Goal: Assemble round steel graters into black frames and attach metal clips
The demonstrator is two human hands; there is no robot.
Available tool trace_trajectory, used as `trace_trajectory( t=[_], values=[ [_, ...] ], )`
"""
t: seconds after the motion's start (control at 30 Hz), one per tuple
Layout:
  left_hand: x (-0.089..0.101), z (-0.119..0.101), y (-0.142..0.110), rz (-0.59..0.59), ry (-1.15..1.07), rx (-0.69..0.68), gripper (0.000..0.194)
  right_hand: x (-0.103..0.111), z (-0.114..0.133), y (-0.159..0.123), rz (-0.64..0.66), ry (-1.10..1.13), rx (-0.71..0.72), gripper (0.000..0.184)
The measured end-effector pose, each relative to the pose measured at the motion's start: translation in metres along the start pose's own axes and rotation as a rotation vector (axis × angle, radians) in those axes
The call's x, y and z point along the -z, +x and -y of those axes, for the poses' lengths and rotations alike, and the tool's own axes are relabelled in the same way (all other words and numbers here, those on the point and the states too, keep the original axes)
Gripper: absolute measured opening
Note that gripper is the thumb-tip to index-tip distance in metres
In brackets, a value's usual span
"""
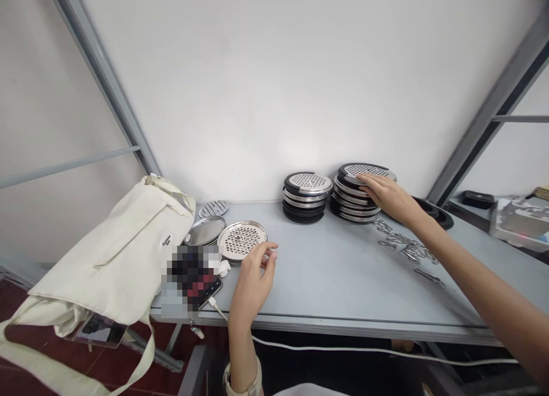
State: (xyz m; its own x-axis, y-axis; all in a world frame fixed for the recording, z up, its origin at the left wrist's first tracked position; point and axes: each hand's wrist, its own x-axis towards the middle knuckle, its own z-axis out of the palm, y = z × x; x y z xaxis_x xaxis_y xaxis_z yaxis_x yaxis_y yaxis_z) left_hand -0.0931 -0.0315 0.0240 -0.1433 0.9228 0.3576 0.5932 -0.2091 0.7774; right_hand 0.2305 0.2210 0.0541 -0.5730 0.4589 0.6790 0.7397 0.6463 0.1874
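Note:
My right hand (383, 193) is at the right-hand stack of round metal discs (354, 204) with black rims. Its fingers lie over the front of the top perforated grater disc (369, 170), which sits a little off-centre to the right; my thumb is hidden. My left hand (257, 270) hovers near the table's front edge, fingers slightly curled and apart, holding nothing. Just beyond it lies a round grater plate (242, 240) with coarse holes. A second stack of discs (305, 199) stands left of the first, topped by another perforated disc.
Metal clips (409, 247) lie scattered at the right, with black rings (433, 213) behind. At left are a plain metal disc (206, 230), a small perforated plate (213, 208), a phone (211, 293) with a white cable and a cream bag (115, 247). A wall rises behind the table.

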Motion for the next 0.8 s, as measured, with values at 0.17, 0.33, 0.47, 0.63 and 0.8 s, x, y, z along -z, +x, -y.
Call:
trace_trajectory(
  t=[0.17, 0.33, 0.47, 0.63, 0.8],
  values=[
    [0.0, 0.0, 0.0, -0.006, -0.007, 0.001, 0.024, -0.004, -0.002, -0.002, 0.0, -0.032, 0.047, 0.049],
    [0.001, 0.0, 0.001, -0.002, -0.001, 0.004, 0.023, 0.0, 0.0, 0.006, -0.006, -0.031, 0.08, 0.053],
    [0.001, 0.001, 0.001, -0.003, 0.009, 0.005, 0.023, 0.003, 0.009, 0.008, -0.003, -0.051, 0.102, 0.049],
    [0.0, 0.0, 0.0, 0.006, 0.002, -0.003, 0.024, -0.006, 0.014, -0.001, -0.009, -0.024, 0.089, 0.048],
    [-0.001, 0.001, 0.0, 0.017, 0.0, 0.012, 0.024, -0.012, 0.011, -0.004, -0.04, -0.001, 0.084, 0.049]
  ],
)
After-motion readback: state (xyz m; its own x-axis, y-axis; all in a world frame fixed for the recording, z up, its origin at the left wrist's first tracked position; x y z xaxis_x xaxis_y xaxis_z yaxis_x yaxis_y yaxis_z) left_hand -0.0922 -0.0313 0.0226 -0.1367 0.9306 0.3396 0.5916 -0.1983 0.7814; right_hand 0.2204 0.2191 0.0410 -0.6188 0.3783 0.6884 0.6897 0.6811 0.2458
